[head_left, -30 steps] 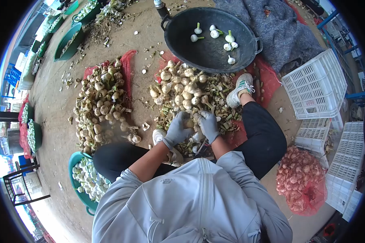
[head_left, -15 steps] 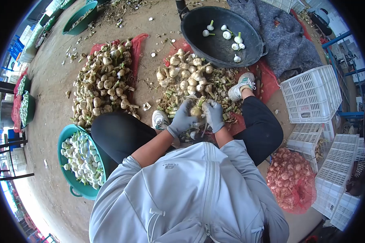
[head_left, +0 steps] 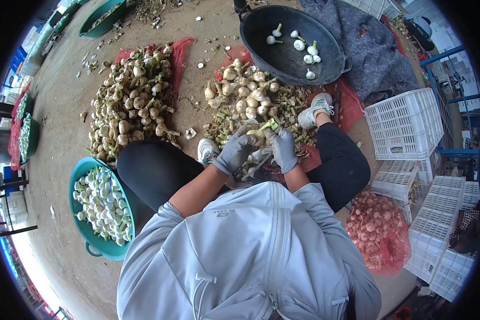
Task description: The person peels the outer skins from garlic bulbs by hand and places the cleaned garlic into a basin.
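Between my knees, my left hand (head_left: 238,151), in a grey glove, is closed around a garlic bulb (head_left: 258,135) with its cut green stem (head_left: 272,124) pointing up and to the right. My right hand (head_left: 282,149), also gloved, pinches the same bulb near the stem from the other side. Loose whitish skin (head_left: 258,160) hangs below the hands. Just beyond them lies a heap of unpeeled garlic bulbs (head_left: 245,93) among cut stem pieces and husks. Farther out, a black tub (head_left: 282,58) holds several clean white bulbs.
A larger heap of unpeeled garlic (head_left: 136,101) lies on red netting at the left. Beside my left knee stands a teal basin (head_left: 76,176) full of white bulbs. White crates (head_left: 405,125) and a red net sack of garlic (head_left: 377,232) stand at the right.
The garlic bulb has been tilted in my hands, so its green stem now points up and right. Both hands stay on it. The whole view has shifted slightly.
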`<move>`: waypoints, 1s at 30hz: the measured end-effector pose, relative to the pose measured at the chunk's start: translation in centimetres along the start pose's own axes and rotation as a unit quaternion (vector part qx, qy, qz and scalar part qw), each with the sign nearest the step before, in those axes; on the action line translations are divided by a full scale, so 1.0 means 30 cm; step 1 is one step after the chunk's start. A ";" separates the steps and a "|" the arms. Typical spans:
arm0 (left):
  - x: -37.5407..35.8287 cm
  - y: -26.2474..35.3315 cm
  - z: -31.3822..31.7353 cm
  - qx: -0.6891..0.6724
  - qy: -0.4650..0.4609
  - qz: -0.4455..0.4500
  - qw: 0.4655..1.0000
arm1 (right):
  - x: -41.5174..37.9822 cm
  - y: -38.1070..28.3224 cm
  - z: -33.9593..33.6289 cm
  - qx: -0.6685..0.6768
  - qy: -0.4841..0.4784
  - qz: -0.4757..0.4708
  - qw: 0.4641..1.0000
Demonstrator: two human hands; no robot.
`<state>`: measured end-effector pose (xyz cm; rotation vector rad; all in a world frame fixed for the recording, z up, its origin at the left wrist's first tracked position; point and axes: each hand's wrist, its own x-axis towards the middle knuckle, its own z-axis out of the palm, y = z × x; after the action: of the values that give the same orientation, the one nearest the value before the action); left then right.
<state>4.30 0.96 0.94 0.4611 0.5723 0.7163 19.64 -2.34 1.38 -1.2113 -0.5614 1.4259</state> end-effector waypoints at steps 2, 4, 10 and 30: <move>0.016 0.006 -0.034 -0.118 -0.061 -0.060 0.989 | -0.014 -0.007 0.003 0.036 -0.028 -0.023 0.999; 0.011 0.043 -0.022 -0.150 -0.110 -0.153 0.971 | -0.050 -0.062 0.049 0.012 -0.067 -0.068 0.995; -0.001 0.021 -0.029 0.067 0.038 -0.063 0.995 | -0.002 0.008 0.007 0.062 0.062 0.046 0.995; -0.048 0.096 0.041 0.132 -0.070 0.037 0.988 | -0.002 0.060 -0.191 -0.572 0.076 -0.135 0.805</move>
<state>2.81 1.60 3.97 0.7761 0.5217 0.6753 23.93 -4.50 -2.20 -2.0293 -1.5331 0.6402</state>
